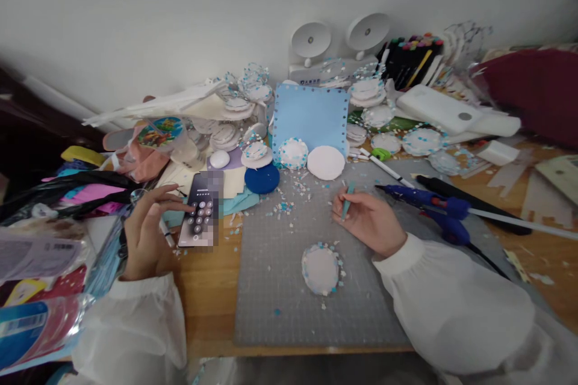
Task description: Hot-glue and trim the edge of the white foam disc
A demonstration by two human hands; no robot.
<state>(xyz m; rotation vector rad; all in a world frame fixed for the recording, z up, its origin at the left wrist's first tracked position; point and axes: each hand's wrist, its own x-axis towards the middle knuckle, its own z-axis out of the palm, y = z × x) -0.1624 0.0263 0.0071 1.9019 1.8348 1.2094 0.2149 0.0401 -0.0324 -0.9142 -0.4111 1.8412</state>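
My left hand [151,231] is over a smartphone [195,228]. One finger reaches onto the number keypad lit on its screen, and the other fingers are spread. Part of the phone is blurred out. Between the fingertips of my right hand [372,219] is a pair of teal tweezers [347,200], tips pointing up and away from me. In front of that hand, a round white disc [320,269] edged with small blue and white pieces lies flat on the grey cutting mat [280,289].
A blue glue gun [424,200] with a white glue stick lies right of my right hand. Behind the mat are a blue card [311,114], a plain white disc [326,162], a dark blue disc [262,178] and several decorated discs. Plastic packages [36,319] crowd the left side.
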